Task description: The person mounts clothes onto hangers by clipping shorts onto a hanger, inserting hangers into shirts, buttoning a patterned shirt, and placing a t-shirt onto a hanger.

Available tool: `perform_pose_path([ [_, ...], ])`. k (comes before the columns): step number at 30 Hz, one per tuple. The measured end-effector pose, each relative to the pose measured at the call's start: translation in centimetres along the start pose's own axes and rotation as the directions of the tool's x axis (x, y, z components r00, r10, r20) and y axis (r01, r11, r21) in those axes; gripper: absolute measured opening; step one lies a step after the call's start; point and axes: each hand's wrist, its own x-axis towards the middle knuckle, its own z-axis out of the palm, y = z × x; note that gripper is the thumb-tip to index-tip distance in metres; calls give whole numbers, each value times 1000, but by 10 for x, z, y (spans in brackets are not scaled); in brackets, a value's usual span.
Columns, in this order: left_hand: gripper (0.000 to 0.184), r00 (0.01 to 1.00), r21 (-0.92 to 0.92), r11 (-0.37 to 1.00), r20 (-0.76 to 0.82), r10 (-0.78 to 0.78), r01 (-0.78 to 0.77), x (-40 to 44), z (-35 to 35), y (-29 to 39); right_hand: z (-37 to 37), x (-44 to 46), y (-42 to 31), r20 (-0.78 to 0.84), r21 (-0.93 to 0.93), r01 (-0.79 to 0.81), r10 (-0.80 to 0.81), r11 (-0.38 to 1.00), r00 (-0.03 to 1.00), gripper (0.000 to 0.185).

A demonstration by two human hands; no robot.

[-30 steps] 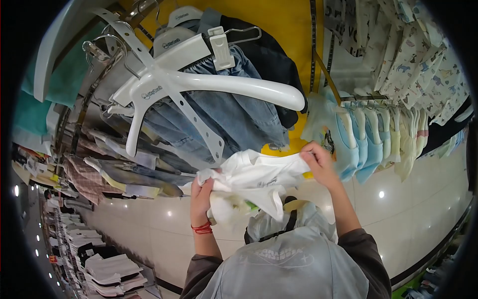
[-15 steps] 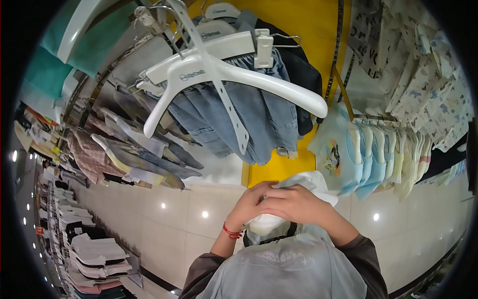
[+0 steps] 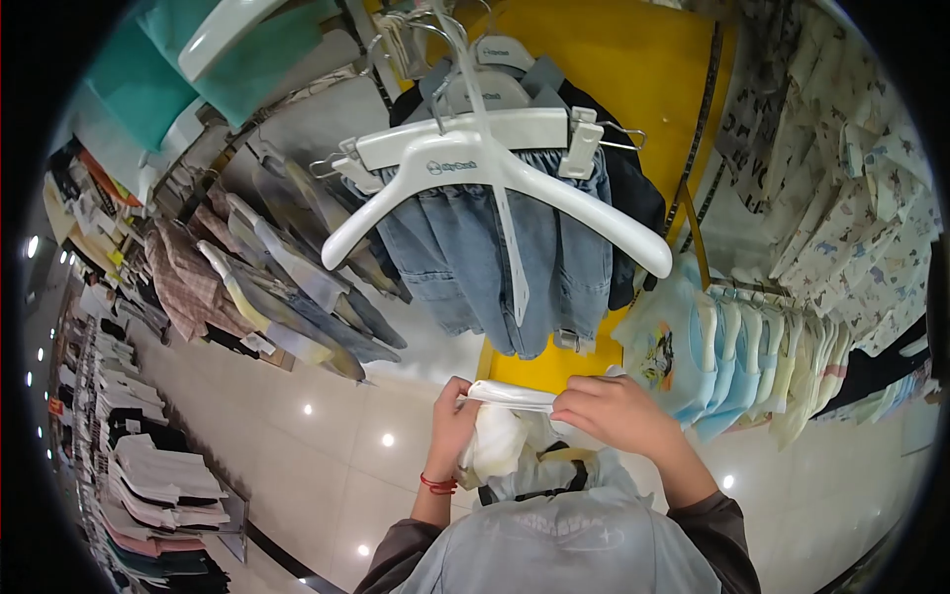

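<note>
White cloth (image 3: 515, 396), layered into a soft, narrow, creased band, sits at six o'clock from the glossy hanger (image 3: 450, 170); left hand (image 3: 452, 431) and right hand (image 3: 616, 411) have fingers clamped on it.

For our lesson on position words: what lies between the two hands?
In the head view, white cloth lies between the left hand and right hand.

The white garment (image 3: 515, 396), spread wide a second ago, is now a narrow folded band. The left grip (image 3: 452, 426) and right grip (image 3: 621, 411), together half a second ago, have drawn apart.
</note>
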Motion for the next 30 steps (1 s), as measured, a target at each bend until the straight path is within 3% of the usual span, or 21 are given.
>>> perform_pose_path([
  [2, 15, 996, -87, 995, -81, 30, -37, 1, -6, 3, -1, 5, 1, 26, -1, 22, -22, 1000, 999, 11],
  [3, 18, 950, 105, 969, -196, 241, -224, 5, -12, 2, -2, 7, 1, 31, -10, 30, -29, 1000, 999, 12],
  [6, 23, 891, 167, 967, -383, 245, -194, 5, -25, 7, 0, 12, -5, 57, -26, 65, -63, 998, 996, 12],
  [7, 19, 911, 216, 965, -351, 218, -147, 6, -32, 6, 3, 14, -7, 73, -22, 88, -86, 996, 994, 11],
  [10, 12, 953, -43, 991, -284, 109, -126, 12, -39, -5, 16, 16, -13, 157, -32, 151, -144, 988, 977, 11],
  [13, 5, 981, -345, 939, -187, -57, -11, 8, -36, -6, 24, 12, -12, 209, -10, 168, -162, 986, 965, 13],
  [16, 2, 986, -490, 871, -122, -111, 38, 0, -22, 2, 25, 9, -3, 238, 5, 135, -132, 991, 962, 14],
  [19, 1, 982, -327, 943, -191, -5, -59, -4, -13, 5, 18, 5, 1, 271, 15, 93, -93, 996, 958, 15],
  [23, 1, 953, -284, 944, -293, 79, -166, 0, -11, -4, 18, 1, -2, 312, 76, 60, -81, 995, 947, 18],
  [25, 2, 928, -261, 946, -363, 89, -193, 0, -12, -2, 31, -5, -5, 334, 141, 122, -163, 983, 929, 17],
  [27, 3, 934, -335, 923, -351, 63, -188, -1, -14, 1, 38, -6, -14, 432, 183, 123, -192, 975, 881, 21],
  [30, 3, 960, -521, 836, -278, 22, -170, -3, -19, 1, 46, -6, -15, 405, 255, 167, -262, 952, 876, 19],
])
